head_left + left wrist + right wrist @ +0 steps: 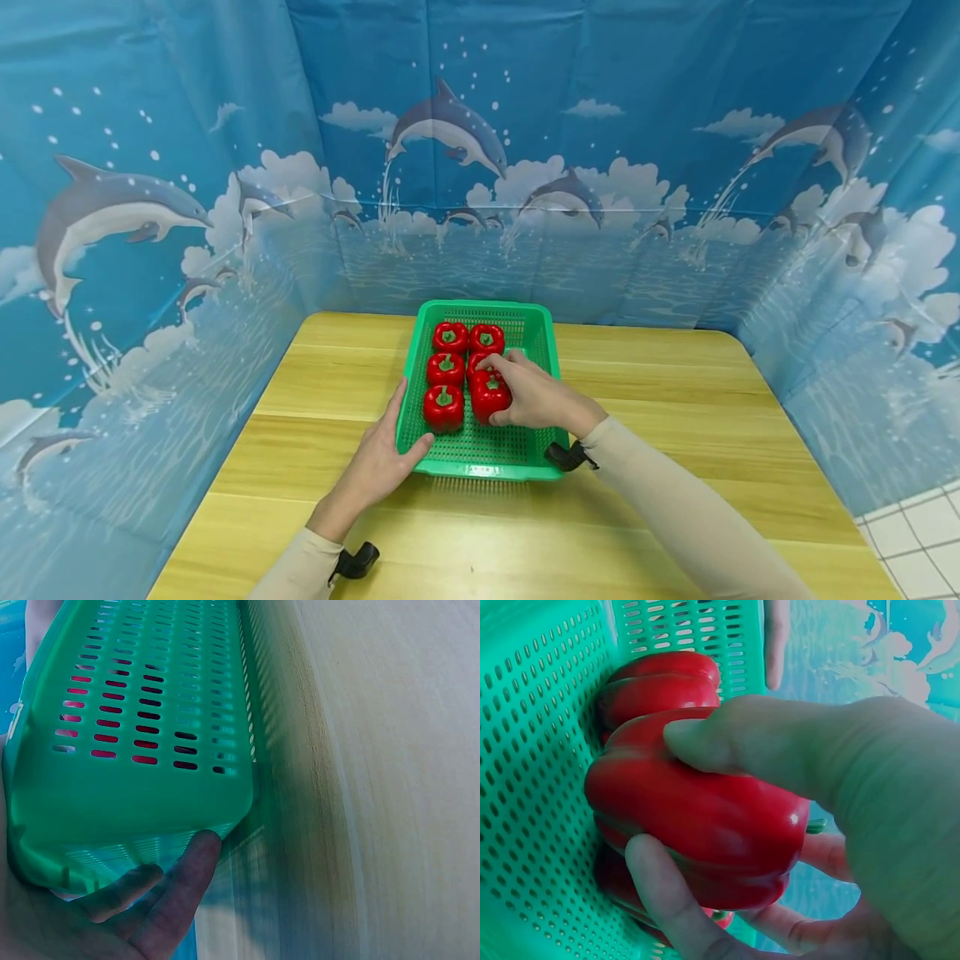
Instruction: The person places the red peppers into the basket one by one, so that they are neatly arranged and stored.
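A green plastic basket (480, 472) with perforated walls holds red bell peppers in two columns, green stems facing up. My right hand (536, 396) reaches in from the right and grips the front bell pepper (491, 400) of the right column, thumb on one side, fingers around the other. In the right wrist view this bell pepper (697, 802) overlaps other peppers behind it. My left hand (382, 458) holds the basket's front left corner, its thumb over the rim. In the left wrist view its fingers (176, 900) lie along the basket's outer wall.
The basket stands near the back of a wooden table (645, 467). A blue curtain (600, 100) printed with dolphins hangs behind the table and on both sides. White tiles (918, 533) show at the lower right. Black straps are on both wrists.
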`<state>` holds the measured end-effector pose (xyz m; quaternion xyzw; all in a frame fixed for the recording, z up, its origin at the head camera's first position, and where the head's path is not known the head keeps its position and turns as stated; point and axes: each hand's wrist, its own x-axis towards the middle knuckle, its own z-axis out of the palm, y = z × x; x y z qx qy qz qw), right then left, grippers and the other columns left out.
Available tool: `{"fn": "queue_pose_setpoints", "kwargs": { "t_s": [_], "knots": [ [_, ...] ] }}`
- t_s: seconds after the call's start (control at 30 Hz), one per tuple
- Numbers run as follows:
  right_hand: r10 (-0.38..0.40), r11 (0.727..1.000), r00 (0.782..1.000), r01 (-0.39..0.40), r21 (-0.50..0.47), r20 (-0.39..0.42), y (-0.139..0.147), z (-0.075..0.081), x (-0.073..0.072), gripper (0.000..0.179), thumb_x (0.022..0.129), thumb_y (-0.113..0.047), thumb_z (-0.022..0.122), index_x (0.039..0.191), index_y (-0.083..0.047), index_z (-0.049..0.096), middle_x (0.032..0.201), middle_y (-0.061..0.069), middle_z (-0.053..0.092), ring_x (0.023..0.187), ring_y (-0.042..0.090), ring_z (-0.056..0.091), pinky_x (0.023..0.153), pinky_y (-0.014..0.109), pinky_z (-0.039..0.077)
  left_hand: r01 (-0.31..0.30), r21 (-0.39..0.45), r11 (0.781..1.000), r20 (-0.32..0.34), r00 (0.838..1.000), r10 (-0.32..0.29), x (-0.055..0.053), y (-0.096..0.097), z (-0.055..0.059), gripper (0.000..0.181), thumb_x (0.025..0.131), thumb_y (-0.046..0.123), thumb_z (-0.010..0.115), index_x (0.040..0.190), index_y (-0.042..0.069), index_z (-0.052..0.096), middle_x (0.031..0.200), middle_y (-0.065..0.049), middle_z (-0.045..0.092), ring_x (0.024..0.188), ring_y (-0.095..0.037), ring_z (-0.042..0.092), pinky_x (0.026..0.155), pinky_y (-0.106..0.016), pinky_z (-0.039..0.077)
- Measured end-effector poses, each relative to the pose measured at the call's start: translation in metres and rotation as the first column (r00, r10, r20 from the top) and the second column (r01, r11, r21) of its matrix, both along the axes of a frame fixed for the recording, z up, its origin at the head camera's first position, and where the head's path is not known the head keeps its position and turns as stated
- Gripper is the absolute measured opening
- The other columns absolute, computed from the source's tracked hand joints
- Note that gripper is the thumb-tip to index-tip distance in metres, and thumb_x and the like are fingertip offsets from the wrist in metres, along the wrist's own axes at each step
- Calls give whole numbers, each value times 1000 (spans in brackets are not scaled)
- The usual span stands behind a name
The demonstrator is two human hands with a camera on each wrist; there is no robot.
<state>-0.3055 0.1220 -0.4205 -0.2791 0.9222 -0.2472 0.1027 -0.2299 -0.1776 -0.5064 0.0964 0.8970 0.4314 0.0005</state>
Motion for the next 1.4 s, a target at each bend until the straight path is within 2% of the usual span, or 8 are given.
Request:
{"fn": "queue_pose_setpoints", "kwargs": {
  "t_s": [0.2,0.57,0.87,1.4],
  "knots": [
    [-23,1000,999,23,12,34,-4,-3,0,81,93,-23,103,162,-15,60,154,21,61,128,30,62,101,49,66,5,5,1000,-7,1000,-5,0,-1,0,102,114,37,75,190,19,9,191,-20,34,168,-54,47,132,-78,43],
    [-43,999,997,41,22,57,-7,-8,1,84,93,-24,102,164,-14,57,154,22,61,131,32,63,107,53,67,5,5,1000,-3,1000,-5,0,-1,0,102,114,37,75,190,20,9,192,-20,31,170,-56,43,133,-80,41],
    [-42,998,997,40,43,63,-7,-8,1,81,96,-22,99,165,-10,59,145,17,64,118,26,60,98,46,62,4,19,1000,1,1000,-4,1,-1,0,102,114,36,75,190,21,9,191,-20,34,170,-54,44,133,-79,40],
    [-71,997,995,68,45,65,-4,-10,1,80,97,-24,99,166,-12,60,149,18,63,125,29,62,104,50,64,1,3,1000,-4,1000,-1,1,0,1,102,114,36,75,190,20,9,190,-20,35,169,-54,46,133,-79,41]
  ]
}}
